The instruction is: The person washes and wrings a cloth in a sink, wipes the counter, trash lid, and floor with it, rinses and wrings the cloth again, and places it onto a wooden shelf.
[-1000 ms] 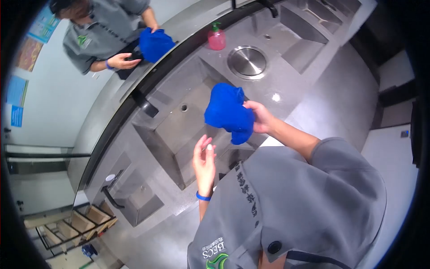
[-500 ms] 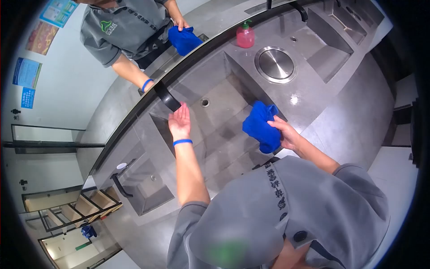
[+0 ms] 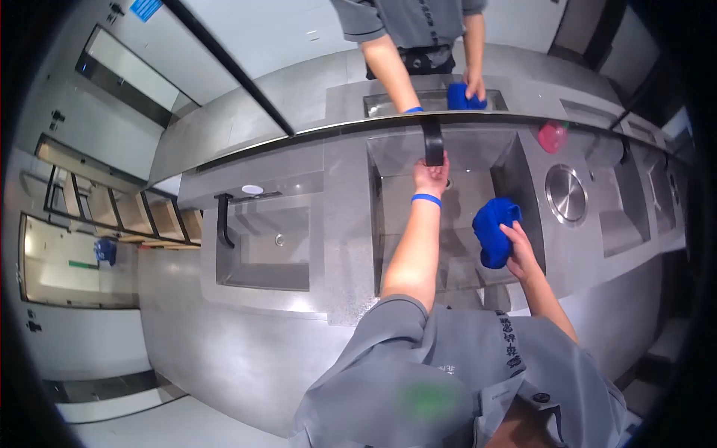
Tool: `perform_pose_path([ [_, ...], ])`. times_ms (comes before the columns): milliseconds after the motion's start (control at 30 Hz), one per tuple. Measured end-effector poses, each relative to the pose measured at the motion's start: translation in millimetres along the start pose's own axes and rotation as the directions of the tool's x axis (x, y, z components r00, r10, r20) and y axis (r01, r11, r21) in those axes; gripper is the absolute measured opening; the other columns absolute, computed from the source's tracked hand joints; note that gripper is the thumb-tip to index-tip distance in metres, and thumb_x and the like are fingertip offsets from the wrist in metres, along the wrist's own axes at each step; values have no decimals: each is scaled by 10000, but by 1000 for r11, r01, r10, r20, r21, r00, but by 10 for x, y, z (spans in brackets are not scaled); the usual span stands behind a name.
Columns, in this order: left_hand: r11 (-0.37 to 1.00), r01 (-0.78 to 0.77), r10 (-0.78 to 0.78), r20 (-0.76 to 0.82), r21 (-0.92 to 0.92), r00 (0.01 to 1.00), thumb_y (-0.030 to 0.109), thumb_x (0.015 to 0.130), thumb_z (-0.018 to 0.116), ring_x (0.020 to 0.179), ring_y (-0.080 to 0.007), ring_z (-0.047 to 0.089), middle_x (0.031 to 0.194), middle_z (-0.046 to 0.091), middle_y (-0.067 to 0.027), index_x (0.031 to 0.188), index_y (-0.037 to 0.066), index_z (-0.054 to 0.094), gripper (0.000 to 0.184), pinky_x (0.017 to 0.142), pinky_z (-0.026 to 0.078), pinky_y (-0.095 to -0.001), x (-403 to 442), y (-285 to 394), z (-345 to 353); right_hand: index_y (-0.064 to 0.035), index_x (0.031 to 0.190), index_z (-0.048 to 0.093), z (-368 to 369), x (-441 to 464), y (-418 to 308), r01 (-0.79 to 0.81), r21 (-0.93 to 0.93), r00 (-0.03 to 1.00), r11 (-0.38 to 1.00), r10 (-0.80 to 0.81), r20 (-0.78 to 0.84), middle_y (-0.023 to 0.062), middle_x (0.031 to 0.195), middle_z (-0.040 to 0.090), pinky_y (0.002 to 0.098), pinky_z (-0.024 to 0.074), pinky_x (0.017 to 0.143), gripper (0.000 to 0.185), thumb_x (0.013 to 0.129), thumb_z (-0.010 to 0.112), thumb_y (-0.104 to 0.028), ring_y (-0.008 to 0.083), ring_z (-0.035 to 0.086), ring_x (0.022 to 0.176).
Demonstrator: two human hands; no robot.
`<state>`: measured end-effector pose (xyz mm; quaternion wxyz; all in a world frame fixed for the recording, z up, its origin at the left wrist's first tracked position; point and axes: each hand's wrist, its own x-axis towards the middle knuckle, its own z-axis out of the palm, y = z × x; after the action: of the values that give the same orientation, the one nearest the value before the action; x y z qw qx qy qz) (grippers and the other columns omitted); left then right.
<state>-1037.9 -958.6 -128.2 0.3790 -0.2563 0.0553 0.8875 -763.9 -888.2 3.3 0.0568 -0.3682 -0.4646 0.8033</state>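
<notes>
My left hand (image 3: 431, 178), with a blue band on its wrist, is held palm up under the tip of the black faucet (image 3: 432, 142). Its fingers are stretched out and it holds nothing. Over the right part of the grey sink (image 3: 403, 224), my right hand (image 3: 520, 250) grips a bunched blue cloth (image 3: 494, 230). The fingers lie against the cloth's right side. Beneath the left hand the sink's drain is partly hidden. Whether water runs from the faucet cannot be made out.
A pink soap bottle (image 3: 553, 137) and a round steel lid (image 3: 567, 194) are to the right. Another sink (image 3: 261, 250) with a black faucet (image 3: 225, 220) lies left. The mirror along the back shows the reflected arms and cloth. Wooden shelves (image 3: 134, 213) stand far left.
My left hand has reached forward from near my body to the faucet. The cloth has stayed in my right hand. The view has turned, so the counter now runs more level across it.
</notes>
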Motion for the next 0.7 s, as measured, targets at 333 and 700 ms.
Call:
perform_pose_path([
  [333, 938, -266, 271, 6, 221, 962, 216, 939, 399, 768, -295, 632, 893, 631, -142, 1031, -3, 560, 287, 683, 536, -350, 156, -266, -335, -46, 1130, 600, 674, 1370, 356, 63, -390, 992, 919, -101, -77, 62, 989, 654, 291, 500, 778, 247, 884, 603, -76, 150, 618, 887],
  [700, 449, -104, 602, -215, 887, 769, 428, 905, 584, 1205, -302, 501, 1380, 471, -161, 1459, 125, 298, 694, 930, 442, -374, -660, 55, -492, -61, 1189, 532, 1276, 2158, 556, 0, -75, 997, 997, 6, 75, 133, 1192, 572, 448, 500, 873, 298, 935, 574, -211, 252, 560, 1088],
])
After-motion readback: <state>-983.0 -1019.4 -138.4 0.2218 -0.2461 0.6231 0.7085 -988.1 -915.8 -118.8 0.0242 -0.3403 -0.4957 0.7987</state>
